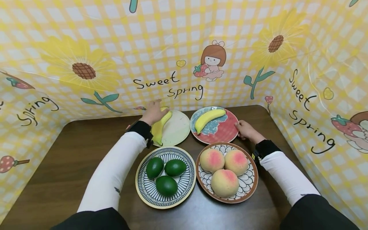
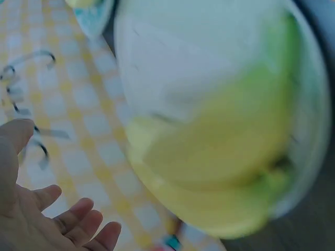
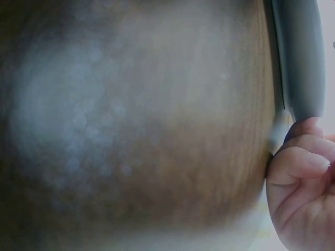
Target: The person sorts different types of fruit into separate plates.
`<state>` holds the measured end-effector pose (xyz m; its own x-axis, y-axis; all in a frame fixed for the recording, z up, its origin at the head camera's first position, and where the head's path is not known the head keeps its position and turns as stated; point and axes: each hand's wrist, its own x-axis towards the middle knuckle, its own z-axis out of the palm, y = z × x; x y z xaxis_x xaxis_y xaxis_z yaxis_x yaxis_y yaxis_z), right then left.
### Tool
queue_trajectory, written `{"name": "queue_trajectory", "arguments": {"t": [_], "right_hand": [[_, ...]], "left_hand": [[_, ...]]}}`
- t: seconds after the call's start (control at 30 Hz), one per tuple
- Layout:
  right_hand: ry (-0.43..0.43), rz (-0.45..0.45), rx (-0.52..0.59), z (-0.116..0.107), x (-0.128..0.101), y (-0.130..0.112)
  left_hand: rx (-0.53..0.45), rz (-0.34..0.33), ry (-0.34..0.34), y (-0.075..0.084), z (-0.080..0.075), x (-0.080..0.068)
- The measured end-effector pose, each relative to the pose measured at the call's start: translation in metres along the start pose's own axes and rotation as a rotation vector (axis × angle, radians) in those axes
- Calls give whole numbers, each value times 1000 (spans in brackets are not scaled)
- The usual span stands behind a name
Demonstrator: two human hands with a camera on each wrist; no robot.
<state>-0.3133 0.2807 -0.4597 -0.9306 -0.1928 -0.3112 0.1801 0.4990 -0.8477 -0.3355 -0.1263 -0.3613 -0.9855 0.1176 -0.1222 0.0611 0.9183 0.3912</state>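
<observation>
My left hand [image 1: 154,112] is over the far left plate, above its bananas. In the left wrist view, that hand's fingers [image 2: 81,214] are spread and hold nothing, apart from two yellow bananas [image 2: 220,151] with greenish ends. These bananas lie at the left side of a pale green plate [image 1: 179,127]. On the far right, my right hand [image 1: 248,131] grips the right rim of a red and blue plate [image 1: 228,127]. A single banana [image 1: 208,119] lies on it. In the right wrist view, that hand's curled fingers [image 3: 301,162] meet the plate's edge.
Nearer me, a blue-patterned plate [image 1: 141,193] bears three dark green avocados [image 1: 166,186]. Right of it, a brown-rimmed plate [image 1: 254,183] carries three peaches [image 1: 225,183]. The plates sit close together on a dark wooden table [image 1: 72,172], enclosed by yellow checked cloth [image 1: 161,41].
</observation>
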Motion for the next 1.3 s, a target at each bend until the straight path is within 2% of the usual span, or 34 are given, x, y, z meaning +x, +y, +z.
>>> {"name": "queue_trajectory", "arguments": {"t": [0.13,0.3,0.47,0.6,0.77,0.9,1.3], "right_hand": [[-1,7,-1,0,0,-2],[-11,1,-5,2,0,-2],[-22,2,-6,2,-2,-1],[-13,5,-13,1,-3,-1],[-3,-3,-8,1,-2,-1],[0,0,3,1,1,1],[17,5,3,1,6,5]], "left_hand": [[-5,-49,-35,-33,-5,-5],[-52,-119,-74,-72,-2,-8],[-74,-136,-105,-92,5,-4],[-86,-129,-104,-95,11,0],[-56,-97,-111,-92,18,6],[-41,-98,-119,-89,23,10],[38,-98,-72,-84,40,26]]}}
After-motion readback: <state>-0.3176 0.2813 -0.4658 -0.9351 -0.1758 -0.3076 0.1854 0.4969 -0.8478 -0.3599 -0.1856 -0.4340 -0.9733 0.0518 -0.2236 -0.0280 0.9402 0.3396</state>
